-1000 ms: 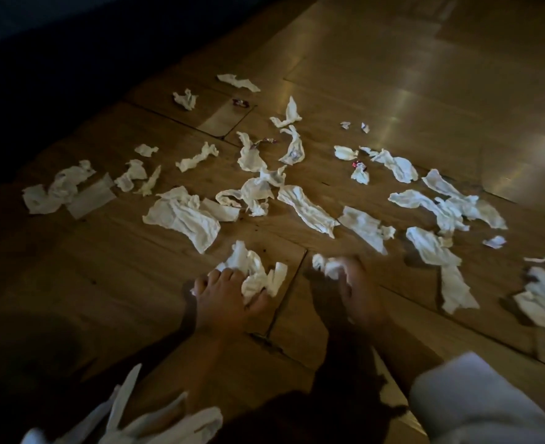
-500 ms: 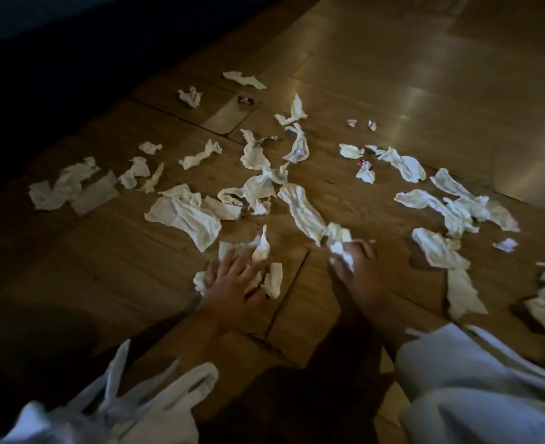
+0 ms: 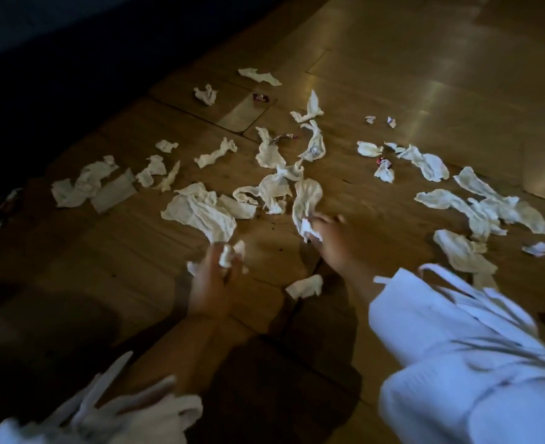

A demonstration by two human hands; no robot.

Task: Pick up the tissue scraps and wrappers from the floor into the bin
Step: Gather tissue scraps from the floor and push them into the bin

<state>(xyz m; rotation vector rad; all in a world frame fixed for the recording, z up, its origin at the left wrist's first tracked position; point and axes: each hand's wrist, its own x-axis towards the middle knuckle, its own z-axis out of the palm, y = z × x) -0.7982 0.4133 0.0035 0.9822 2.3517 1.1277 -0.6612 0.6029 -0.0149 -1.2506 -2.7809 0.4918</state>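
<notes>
Several white tissue scraps lie scattered over the wooden floor (image 3: 393, 59). My left hand (image 3: 212, 280) holds a wad of tissue (image 3: 226, 254) in its curled fingers, at the near end of a large flat scrap (image 3: 200, 213). My right hand (image 3: 335, 241) grips a crumpled tissue (image 3: 309, 230) that joins a long scrap (image 3: 306, 197) on the floor. One small scrap (image 3: 305, 286) lies between my wrists. Small red sweet wrappers (image 3: 383, 161) (image 3: 261, 97) lie farther out among the tissues. No bin is in view.
More scraps spread to the right (image 3: 476, 203) and left (image 3: 85, 187). White sleeves (image 3: 457, 347) fill the lower right, and pale blurred cloth (image 3: 111, 415) the lower left. The upper left is dark shadow.
Both hands have reached forward across the floor, gathering tissue. The left hand has dropped one scrap, which now lies between the wrists. The right hand has closed on the long scrap's end.
</notes>
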